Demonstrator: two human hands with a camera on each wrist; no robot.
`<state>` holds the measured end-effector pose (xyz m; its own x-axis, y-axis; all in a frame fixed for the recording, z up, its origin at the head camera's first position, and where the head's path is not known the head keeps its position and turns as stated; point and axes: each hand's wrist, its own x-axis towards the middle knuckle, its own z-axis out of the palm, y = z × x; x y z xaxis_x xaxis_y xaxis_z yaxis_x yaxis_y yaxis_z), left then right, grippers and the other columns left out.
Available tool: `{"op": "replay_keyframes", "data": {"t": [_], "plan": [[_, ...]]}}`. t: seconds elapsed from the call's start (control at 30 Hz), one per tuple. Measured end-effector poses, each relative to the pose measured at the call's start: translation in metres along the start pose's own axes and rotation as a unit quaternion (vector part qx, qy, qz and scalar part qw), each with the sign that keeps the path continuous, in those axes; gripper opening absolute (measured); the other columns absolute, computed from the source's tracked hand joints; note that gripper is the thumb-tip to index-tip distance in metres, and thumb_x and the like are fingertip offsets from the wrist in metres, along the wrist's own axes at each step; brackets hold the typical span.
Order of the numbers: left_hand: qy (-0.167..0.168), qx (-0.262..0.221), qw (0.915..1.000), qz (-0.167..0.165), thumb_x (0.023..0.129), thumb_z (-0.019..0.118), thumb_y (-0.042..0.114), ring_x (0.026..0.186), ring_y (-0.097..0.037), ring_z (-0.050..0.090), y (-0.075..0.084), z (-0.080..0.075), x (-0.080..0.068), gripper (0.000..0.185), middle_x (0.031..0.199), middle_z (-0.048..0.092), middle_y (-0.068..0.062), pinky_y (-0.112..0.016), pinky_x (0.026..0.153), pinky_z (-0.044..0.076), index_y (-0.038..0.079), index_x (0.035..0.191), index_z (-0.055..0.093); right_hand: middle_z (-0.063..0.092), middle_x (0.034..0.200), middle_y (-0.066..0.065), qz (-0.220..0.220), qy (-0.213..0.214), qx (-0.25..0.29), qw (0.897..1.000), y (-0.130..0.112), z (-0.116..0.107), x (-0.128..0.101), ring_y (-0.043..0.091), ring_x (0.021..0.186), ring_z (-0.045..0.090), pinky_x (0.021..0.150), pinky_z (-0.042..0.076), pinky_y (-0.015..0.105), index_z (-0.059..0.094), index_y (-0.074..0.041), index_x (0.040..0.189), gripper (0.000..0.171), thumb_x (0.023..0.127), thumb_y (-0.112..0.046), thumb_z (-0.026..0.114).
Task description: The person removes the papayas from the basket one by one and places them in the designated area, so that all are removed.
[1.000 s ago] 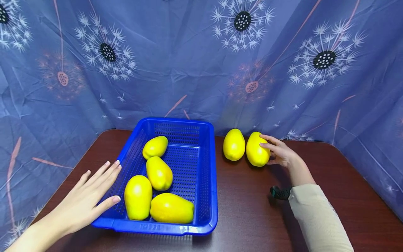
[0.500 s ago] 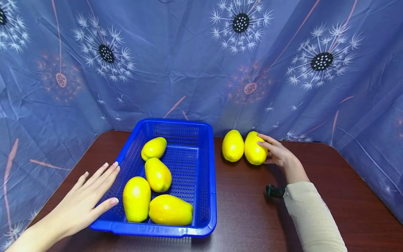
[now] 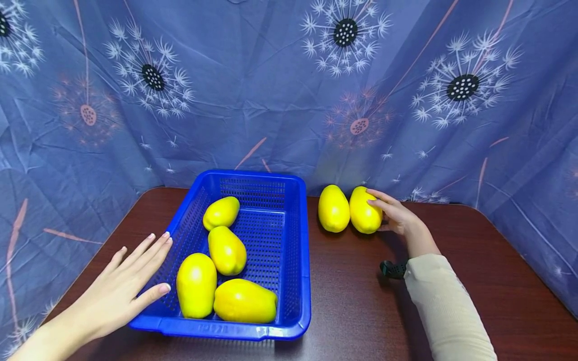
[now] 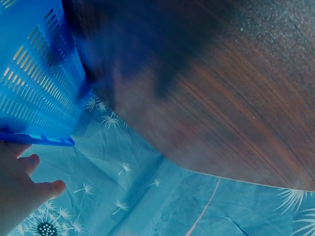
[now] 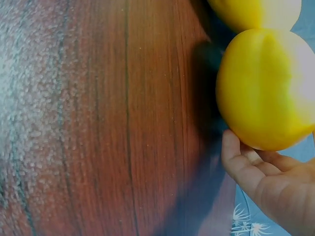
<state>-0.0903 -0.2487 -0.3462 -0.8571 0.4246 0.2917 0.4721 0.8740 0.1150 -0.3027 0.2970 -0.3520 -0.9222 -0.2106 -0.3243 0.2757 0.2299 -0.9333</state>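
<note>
My right hand (image 3: 394, 215) grips a yellow papaya (image 3: 364, 210) on the table's far right half, fingers over its top and side. In the right wrist view, the thumb and fingers curve about the lower end of this papaya (image 5: 266, 93). Its side meets a second papaya (image 3: 333, 208) on the left. My left hand (image 3: 124, 288) lies with straight, spread fingers over the left rim of a blue plastic basket (image 3: 308, 281). In the left wrist view, left-hand fingers (image 4: 49, 189) show beside the basket rim (image 4: 39, 139).
Several more papayas (image 3: 227, 250) lie in the basket, mostly along its left and near sides. The brown wooden table (image 3: 347, 301) ends at a blue dandelion-print cloth (image 3: 253, 90) behind. A dark strap-like piece (image 3: 394, 269) shows at the right wrist.
My right hand has shifted slightly left with its papaya, closing the gap to the papaya beside it. The left hand stays at the basket; the view has shifted a little.
</note>
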Motion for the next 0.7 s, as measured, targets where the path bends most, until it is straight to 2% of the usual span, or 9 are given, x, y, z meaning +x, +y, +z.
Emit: {"op": "replay_keyframes", "data": {"t": [0.5, 0.7], "plan": [[0.004, 0.001, 1.0000, 0.003, 0.091, 0.056, 0.037, 0.142, -0.018, 0.002, -0.0002, 0.0009, -0.0005, 0.074, 0.154, 0.020, -0.004, -0.044, 0.110, -0.013, 0.014, 0.150, 0.020, -0.004, 0.155, 0.012, 0.010, 0.000, 0.015, 1.000, -0.0008, 0.0012, 0.0020, 0.042, 0.134, 0.018, 0.099, 0.028, 0.061, 0.011, -0.026, 0.151, 0.066, 0.097, -0.034, 0.048], [-0.001, -0.003, 1.0000, -0.002, 0.091, 0.055, 0.037, 0.142, -0.014, -0.002, -0.0007, 0.0006, -0.0007, 0.073, 0.154, 0.020, -0.004, -0.045, 0.109, -0.012, 0.014, 0.150, 0.019, -0.004, 0.155, 0.012, 0.008, 0.004, 0.011, 1.000, -0.0018, -0.0002, 0.0003, 0.043, 0.134, 0.018, 0.100, 0.027, 0.061, 0.013, -0.025, 0.151, 0.066, 0.096, -0.035, 0.049]]}}
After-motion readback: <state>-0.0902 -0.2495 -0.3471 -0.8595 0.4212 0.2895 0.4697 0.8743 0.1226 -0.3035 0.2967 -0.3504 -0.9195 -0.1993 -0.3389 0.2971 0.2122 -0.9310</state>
